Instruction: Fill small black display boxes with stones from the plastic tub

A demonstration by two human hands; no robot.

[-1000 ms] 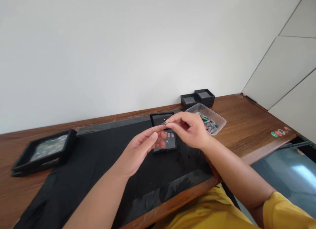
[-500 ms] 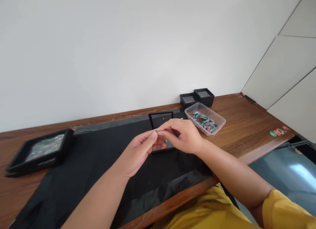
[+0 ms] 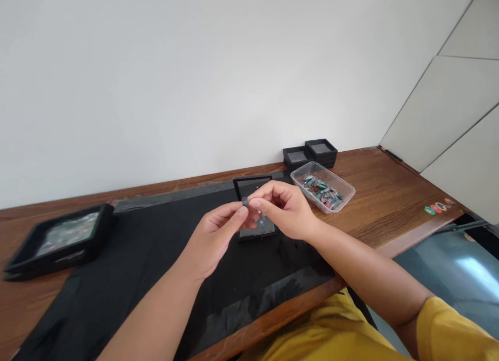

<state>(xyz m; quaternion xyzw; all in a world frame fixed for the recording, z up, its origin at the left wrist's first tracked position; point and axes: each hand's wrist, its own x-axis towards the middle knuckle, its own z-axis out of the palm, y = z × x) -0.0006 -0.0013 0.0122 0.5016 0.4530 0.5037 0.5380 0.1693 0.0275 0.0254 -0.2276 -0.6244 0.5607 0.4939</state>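
Between the fingertips of my left hand (image 3: pixel 218 228) and my right hand (image 3: pixel 286 208) is a small dark grey, flat piece (image 3: pixel 245 200). Both hands are closed in a pinch on it, held above a black-framed tray (image 3: pixel 257 237). My fingers cover much of that tray; a few small bluish pieces (image 3: pixel 262 221) show inside it. Right of my right hand stands a clear plastic container (image 3: pixel 346 196) holding several shiny green, pink and brown pieces (image 3: pixel 322 190).
A black mat (image 3: pixel 156 246) covers the middle of the wooden table (image 3: pixel 374 195). On the left lies a black tray (image 3: pixel 97 231) filled with shiny pieces. Small black trays (image 3: pixel 329 158) are stacked by the wall. Round stickers (image 3: pixel 442 208) sit near the right edge.
The small piece has been turned so that its flat grey face shows between my fingertips. My right-hand fingers have shifted slightly, and more of the tray's inside is visible.
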